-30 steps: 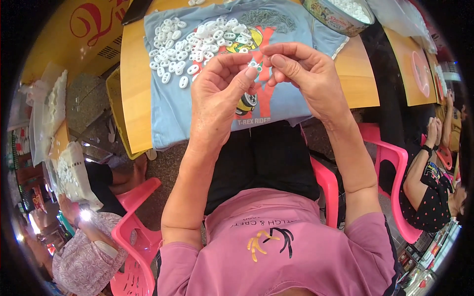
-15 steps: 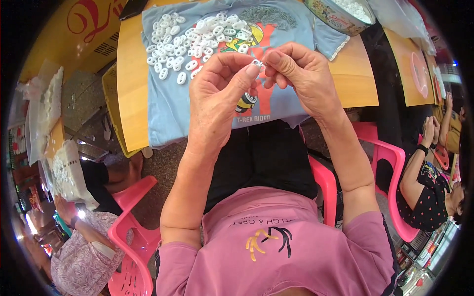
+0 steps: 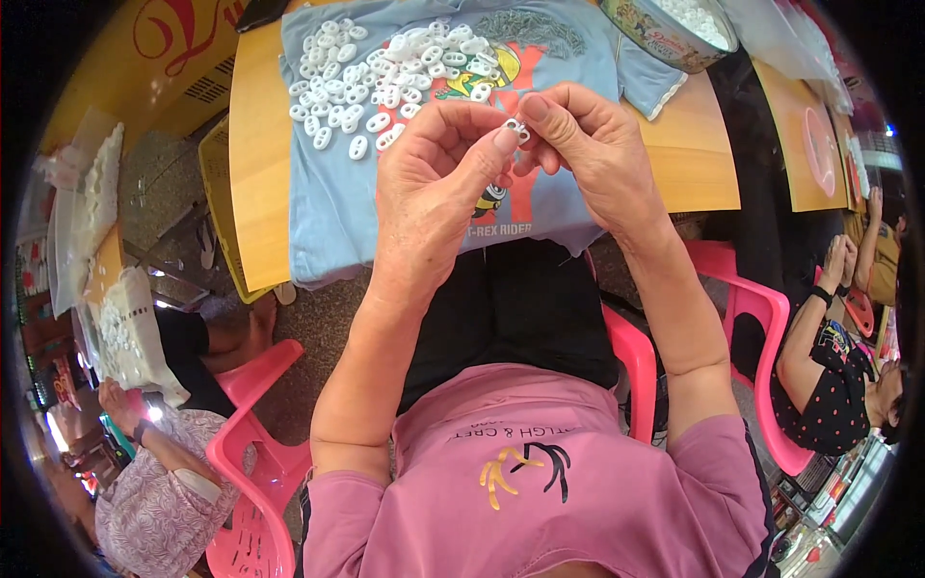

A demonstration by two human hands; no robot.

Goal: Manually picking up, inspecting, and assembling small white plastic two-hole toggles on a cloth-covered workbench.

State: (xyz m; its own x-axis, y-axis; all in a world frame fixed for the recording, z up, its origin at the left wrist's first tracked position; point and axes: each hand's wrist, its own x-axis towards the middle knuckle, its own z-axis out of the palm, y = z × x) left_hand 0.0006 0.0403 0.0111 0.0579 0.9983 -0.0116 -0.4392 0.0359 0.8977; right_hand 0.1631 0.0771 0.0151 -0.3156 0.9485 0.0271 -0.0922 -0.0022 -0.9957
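Note:
Over the near part of a blue printed T-shirt (image 3: 332,217), both my hands meet at a small white plastic oval piece with two holes (image 3: 517,130). My left hand (image 3: 429,188) pinches it between thumb and forefinger. My right hand (image 3: 602,154) is closed at its other side, thumb against the bent fingers; whether a small part sits in that pinch is hidden. Beyond the left hand lies a heap of similar white oval pieces (image 3: 352,91). Farther back, a pile of small thin grey metal parts (image 3: 530,32) rests on the cloth.
A round tin (image 3: 670,43) of white pieces stands at the table's (image 3: 260,183) far right. Below the table's left edge is a yellow crate (image 3: 220,207). Pink chairs (image 3: 636,371) are around me. Other people sit at left and right, one with hands (image 3: 838,262) raised together.
The white piece has turned, so its holes now show more clearly between my fingers. My hands have shifted only slightly and stay together.

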